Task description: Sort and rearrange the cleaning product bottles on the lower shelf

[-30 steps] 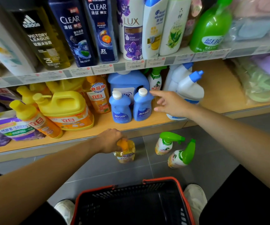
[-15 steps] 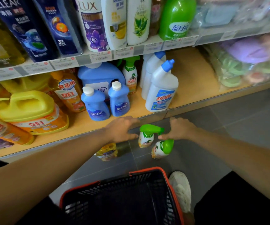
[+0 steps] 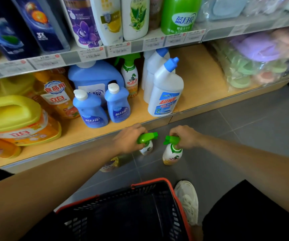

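Observation:
Two white spray bottles with green trigger heads are in front of the lower shelf (image 3: 197,80), over the grey floor. My left hand (image 3: 129,138) grips the head of the left spray bottle (image 3: 147,145). My right hand (image 3: 185,138) grips the head of the right spray bottle (image 3: 172,153). A small yellow bottle (image 3: 110,164) stands on the floor below my left forearm, partly hidden. On the shelf stand two small blue bottles (image 3: 91,110), a big blue jug (image 3: 95,75), a third green-headed spray bottle (image 3: 130,75) and white toilet-cleaner bottles (image 3: 166,91).
Yellow and orange detergent jugs (image 3: 18,119) fill the shelf's left. Bagged sponges (image 3: 255,61) lie at its right, with bare wood between them and the white bottles. A black basket with a red rim (image 3: 176,197) sits at my feet beside a white shoe (image 3: 189,200). Shampoo bottles line the upper shelf.
My left hand let go of the yellow bottle on the floor and moved right onto one spray bottle. My right hand came down from the shelf and took the other, which now hangs upright.

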The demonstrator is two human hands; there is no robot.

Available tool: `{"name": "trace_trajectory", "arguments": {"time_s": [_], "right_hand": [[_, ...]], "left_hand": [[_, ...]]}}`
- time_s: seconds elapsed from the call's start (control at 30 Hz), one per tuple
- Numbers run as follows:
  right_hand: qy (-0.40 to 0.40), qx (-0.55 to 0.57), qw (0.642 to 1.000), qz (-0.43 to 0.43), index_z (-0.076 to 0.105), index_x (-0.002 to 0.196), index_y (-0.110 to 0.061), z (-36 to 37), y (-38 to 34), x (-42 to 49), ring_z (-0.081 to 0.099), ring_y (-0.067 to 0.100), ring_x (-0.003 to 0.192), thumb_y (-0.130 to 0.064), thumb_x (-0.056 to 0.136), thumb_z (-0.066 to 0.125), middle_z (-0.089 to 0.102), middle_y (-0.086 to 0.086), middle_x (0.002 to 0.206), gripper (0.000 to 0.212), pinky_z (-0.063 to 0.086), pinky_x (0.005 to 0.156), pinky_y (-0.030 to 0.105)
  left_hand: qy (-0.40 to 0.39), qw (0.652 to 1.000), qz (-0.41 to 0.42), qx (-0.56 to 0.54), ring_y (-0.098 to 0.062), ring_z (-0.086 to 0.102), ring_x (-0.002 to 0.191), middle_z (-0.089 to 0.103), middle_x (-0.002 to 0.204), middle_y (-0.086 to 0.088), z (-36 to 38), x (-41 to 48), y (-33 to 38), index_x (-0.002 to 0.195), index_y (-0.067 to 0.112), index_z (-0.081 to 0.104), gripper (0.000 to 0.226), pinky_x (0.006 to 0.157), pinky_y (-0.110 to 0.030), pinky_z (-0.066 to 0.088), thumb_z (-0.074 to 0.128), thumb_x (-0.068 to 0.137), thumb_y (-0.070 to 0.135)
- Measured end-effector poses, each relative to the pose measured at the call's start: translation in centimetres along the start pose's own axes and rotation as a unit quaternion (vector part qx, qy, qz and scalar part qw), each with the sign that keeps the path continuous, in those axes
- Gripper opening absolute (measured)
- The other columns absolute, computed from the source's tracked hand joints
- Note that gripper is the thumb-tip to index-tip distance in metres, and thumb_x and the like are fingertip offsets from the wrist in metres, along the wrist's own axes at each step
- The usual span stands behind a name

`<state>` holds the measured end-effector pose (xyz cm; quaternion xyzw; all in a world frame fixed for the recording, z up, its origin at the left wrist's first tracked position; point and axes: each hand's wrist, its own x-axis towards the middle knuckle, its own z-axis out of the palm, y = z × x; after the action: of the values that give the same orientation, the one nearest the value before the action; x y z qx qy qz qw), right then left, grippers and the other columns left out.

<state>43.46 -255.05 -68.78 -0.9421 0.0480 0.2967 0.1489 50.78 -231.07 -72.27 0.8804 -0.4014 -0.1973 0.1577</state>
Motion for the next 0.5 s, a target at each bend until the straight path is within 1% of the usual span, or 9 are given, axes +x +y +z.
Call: {"name": "trace_trajectory", "arguments": {"time_s": [0.03, 0.1, 0.17, 0.2, 0.23, 0.27, 0.33, 0.37, 0.5], "right_hand": [[-0.004, 0.002, 1.0, -0.013, 0.06, 0.091, -0.022, -0.5, -0.1, 0.0, 0.062, 0.025, 0.097, -0.01, 0.077, 0.077, 0.064, 0.003, 0.101, 0.025, 0.05, 0.078, 0.034], [0.002, 0.018, 0.999, -0.043, 0.06, 0.092, -0.02, -2.1, -0.7, -0.1, 0.06, 0.023, 0.096, -0.008, 0.079, 0.075, 0.062, 0.003, 0.099, 0.023, 0.049, 0.077, 0.033], [0.024, 0.049, 0.995, -0.084, 0.064, 0.096, -0.013, -4.4, -1.8, -0.5, 0.061, 0.023, 0.096, -0.007, 0.08, 0.075, 0.065, 0.003, 0.099, 0.02, 0.052, 0.08, 0.036], [0.04, 0.059, 0.992, -0.102, 0.066, 0.1, -0.011, -5.6, -2.4, -0.8, 0.061, 0.021, 0.098, -0.008, 0.081, 0.075, 0.066, 0.003, 0.102, 0.021, 0.053, 0.083, 0.037], [0.063, 0.063, 0.989, -0.119, 0.068, 0.106, -0.012, -6.9, -2.9, -1.2, 0.061, 0.019, 0.1, -0.009, 0.083, 0.075, 0.067, 0.001, 0.106, 0.024, 0.052, 0.085, 0.036], [0.091, 0.066, 0.985, -0.132, 0.068, 0.11, -0.013, -8.1, -3.4, -1.6, 0.06, 0.017, 0.099, -0.011, 0.084, 0.075, 0.067, 0.0, 0.107, 0.027, 0.051, 0.082, 0.034], [0.145, 0.087, 0.974, -0.153, 0.067, 0.11, -0.018, -10.0, -4.5, -2.4, 0.06, 0.015, 0.092, -0.014, 0.085, 0.074, 0.066, -0.003, 0.1, 0.026, 0.048, 0.073, 0.029], [0.167, 0.1, 0.967, -0.165, 0.068, 0.11, -0.018, -10.8, -5.2, -2.7, 0.06, 0.014, 0.089, -0.014, 0.086, 0.073, 0.066, -0.004, 0.097, 0.025, 0.048, 0.072, 0.029], [0.262, 0.135, 0.937, -0.186, 0.071, 0.108, -0.018, -12.4, -8.0, -2.6, 0.062, 0.014, 0.089, -0.015, 0.084, 0.074, 0.069, -0.004, 0.091, 0.025, 0.05, 0.077, 0.033]], "left_hand": [[0.0, 1.0, -0.014, -0.007, -0.023, 0.059, 0.105, 0.06, 0.119, -0.002, -0.2, -0.1, -0.3, 0.123, 0.02, 0.06, 0.044, 0.084, -0.036, 0.049, 0.076, 0.084, 0.032], [-0.013, 0.999, -0.038, -0.02, -0.024, 0.061, 0.101, 0.066, 0.114, -0.002, -0.6, -0.5, -0.9, 0.117, 0.021, 0.061, 0.04, 0.084, -0.038, 0.05, 0.077, 0.082, 0.031], [-0.022, 0.997, -0.058, -0.034, -0.024, 0.062, 0.098, 0.069, 0.11, -0.002, -1.1, -1.0, -1.3, 0.115, 0.021, 0.061, 0.038, 0.083, -0.04, 0.052, 0.077, 0.081, 0.031], [-0.022, 0.997, -0.063, -0.038, -0.024, 0.063, 0.098, 0.069, 0.109, -0.002, -1.2, -1.3, -1.5, 0.114, 0.021, 0.062, 0.037, 0.083, -0.04, 0.052, 0.077, 0.082, 0.031], [-0.02, 0.997, -0.064, -0.039, -0.023, 0.063, 0.098, 0.07, 0.108, -0.001, -1.4, -1.5, -1.6, 0.114, 0.021, 0.063, 0.036, 0.083, -0.039, 0.052, 0.077, 0.082, 0.031], [-0.017, 0.997, -0.066, -0.037, -0.022, 0.063, 0.098, 0.07, 0.108, -0.001, -1.5, -1.8, -1.7, 0.115, 0.021, 0.064, 0.036, 0.083, -0.038, 0.052, 0.076, 0.084, 0.032], [-0.01, 0.997, -0.065, -0.035, -0.021, 0.064, 0.097, 0.072, 0.107, -0.001, -2.1, -2.3, -1.7, 0.118, 0.02, 0.067, 0.036, 0.083, -0.038, 0.053, 0.075, 0.086, 0.034], [-0.004, 0.997, -0.064, -0.036, -0.021, 0.064, 0.096, 0.072, 0.106, -0.001, -2.3, -2.5, -1.7, 0.118, 0.02, 0.068, 0.035, 0.082, -0.038, 0.053, 0.075, 0.086, 0.034], [0.033, 0.995, -0.073, -0.053, -0.019, 0.065, 0.09, 0.072, 0.101, 0.001, -3.5, -4.0, -1.7, 0.116, 0.022, 0.071, 0.036, 0.079, -0.041, 0.055, 0.077, 0.083, 0.035]]}}
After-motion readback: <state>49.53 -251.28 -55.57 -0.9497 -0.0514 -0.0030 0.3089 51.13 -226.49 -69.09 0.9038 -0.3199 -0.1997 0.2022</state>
